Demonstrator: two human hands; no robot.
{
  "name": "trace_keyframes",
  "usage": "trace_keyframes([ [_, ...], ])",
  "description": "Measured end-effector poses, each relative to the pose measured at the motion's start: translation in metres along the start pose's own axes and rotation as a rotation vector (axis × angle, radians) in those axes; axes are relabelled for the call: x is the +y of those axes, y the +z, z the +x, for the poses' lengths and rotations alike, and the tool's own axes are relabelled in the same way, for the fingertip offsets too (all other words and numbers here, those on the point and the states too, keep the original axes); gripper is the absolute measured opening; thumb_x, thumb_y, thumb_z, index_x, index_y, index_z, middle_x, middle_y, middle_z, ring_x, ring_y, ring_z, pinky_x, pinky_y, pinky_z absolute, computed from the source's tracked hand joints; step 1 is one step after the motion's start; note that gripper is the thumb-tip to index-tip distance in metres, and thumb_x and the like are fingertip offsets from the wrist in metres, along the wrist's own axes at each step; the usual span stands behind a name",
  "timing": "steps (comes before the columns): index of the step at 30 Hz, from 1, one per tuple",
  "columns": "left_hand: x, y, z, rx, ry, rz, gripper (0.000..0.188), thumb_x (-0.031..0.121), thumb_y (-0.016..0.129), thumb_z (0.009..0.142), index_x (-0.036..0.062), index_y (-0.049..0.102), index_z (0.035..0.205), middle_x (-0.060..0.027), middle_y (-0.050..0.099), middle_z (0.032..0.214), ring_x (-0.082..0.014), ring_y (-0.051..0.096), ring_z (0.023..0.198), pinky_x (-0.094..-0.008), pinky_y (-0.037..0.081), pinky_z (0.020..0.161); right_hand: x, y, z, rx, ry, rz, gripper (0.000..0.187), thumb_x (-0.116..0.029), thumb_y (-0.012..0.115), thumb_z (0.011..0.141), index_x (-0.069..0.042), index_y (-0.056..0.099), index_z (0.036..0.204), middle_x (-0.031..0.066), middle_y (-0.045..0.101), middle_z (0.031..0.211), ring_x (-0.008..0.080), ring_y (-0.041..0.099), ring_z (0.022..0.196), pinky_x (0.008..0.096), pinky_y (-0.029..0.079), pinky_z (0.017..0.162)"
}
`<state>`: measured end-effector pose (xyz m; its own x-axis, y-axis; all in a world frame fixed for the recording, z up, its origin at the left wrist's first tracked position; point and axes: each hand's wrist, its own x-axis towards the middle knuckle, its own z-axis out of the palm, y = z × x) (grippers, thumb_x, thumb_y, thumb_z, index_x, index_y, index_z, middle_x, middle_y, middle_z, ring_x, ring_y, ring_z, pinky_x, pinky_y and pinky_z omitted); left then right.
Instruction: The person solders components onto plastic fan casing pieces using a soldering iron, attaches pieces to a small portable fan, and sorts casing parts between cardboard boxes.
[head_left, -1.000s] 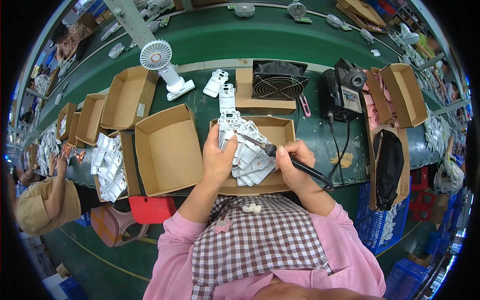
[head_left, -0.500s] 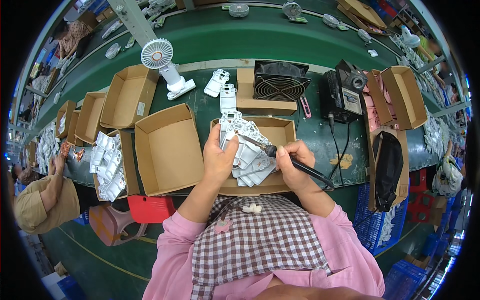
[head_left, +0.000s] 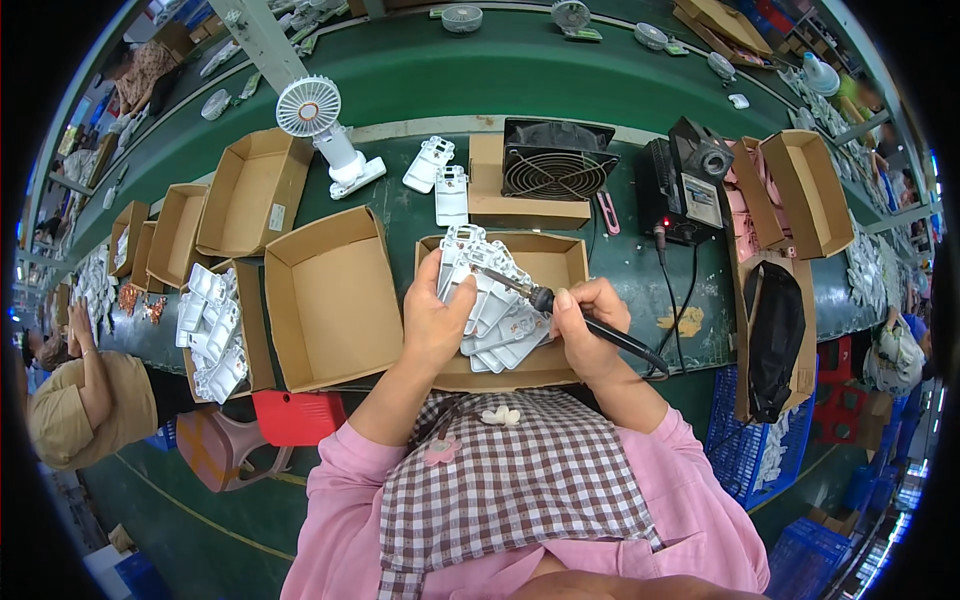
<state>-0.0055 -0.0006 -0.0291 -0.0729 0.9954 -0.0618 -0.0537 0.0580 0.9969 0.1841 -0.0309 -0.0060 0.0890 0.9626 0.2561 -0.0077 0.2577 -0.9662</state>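
My left hand is closed round the edge of a white plastic housing, holding it over an open cardboard box. Between thumb and fingers, my right hand grips a soldering iron by its dark handle. Its metal tip points left and reaches the housing beside my left thumb; exact contact is too small to tell. Beneath, more white housings lie stacked in the cardboard box. Two loose housings, one of them upright to my view, lie on the bench beyond the box.
A black fan stands behind the box. The black soldering station, its cord running to the iron, is at right, near a pink tool. A white handheld fan and cardboard boxes stand left. A co-worker sits far left.
My hands keep nearly the same pose, iron tip still at the housing. A red light now shows on the soldering station. Fans on the conveyor have shifted left, and the co-worker's hand has risen.
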Motion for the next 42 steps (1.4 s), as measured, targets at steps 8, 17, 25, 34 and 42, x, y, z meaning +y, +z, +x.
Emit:
trace_keyframes([
  [8,-0.001,0.0,-0.001,-0.01,0.024,0.02,0.041,0.01,0.061,0.083,-0.0044,0.051,0.12,-0.011,0.064,0.104,-0.015,0.06,0.092,-0.0278,0.048,0.082,0.0,-0.001,0.0,-0.01,0.0,-0.035,0.018,-0.012,0.065,0.087,-0.002,0.053,0.08,0.0029,0.061,0.064,0.0042,0.053,0.056,0.0205,0.043,0.05],
  [17,0.0,0.0,-0.001,-0.001,0.037,0.049,0.04,0.009,0.06,0.083,-0.0034,0.052,0.119,-0.0112,0.064,0.102,-0.0151,0.061,0.09,-0.0278,0.048,0.081,0.001,0.0,0.0,-0.018,0.002,-0.043,0.017,-0.012,0.065,0.087,-0.001,0.053,0.08,0.0037,0.061,0.065,0.0051,0.054,0.056,0.0211,0.044,0.051],
  [25,0.007,-0.001,0.0,-0.073,-0.07,-0.23,0.048,0.003,0.061,0.081,-0.0029,0.044,0.125,-0.0101,0.059,0.111,-0.0162,0.058,0.098,-0.0287,0.046,0.087,0.003,-0.003,-0.005,0.084,-0.091,0.123,0.013,-0.007,0.059,0.089,-0.002,0.048,0.084,0.0074,0.059,0.065,0.0089,0.055,0.056,0.0234,0.045,0.052],
  [34,0.022,0.004,-0.002,-0.155,-0.039,-0.311,0.046,0.006,0.062,0.087,0.0001,0.042,0.128,-0.0086,0.057,0.114,-0.0134,0.057,0.101,-0.0271,0.046,0.087,0.005,-0.005,-0.008,0.057,-0.199,0.101,0.013,-0.007,0.059,0.089,-0.001,0.048,0.087,0.0091,0.059,0.069,0.0107,0.055,0.058,0.0245,0.045,0.053],
  [42,0.011,0.003,0.0,0.05,0.021,-0.173,0.028,0.003,0.063,0.085,-0.0006,0.052,0.111,-0.0057,0.062,0.098,-0.0099,0.058,0.086,-0.0249,0.048,0.075,0.002,-0.001,-0.004,0.048,-0.165,-0.016,0.012,-0.004,0.062,0.086,-0.001,0.05,0.084,0.0071,0.06,0.067,0.0093,0.053,0.056,0.0234,0.043,0.052],
])
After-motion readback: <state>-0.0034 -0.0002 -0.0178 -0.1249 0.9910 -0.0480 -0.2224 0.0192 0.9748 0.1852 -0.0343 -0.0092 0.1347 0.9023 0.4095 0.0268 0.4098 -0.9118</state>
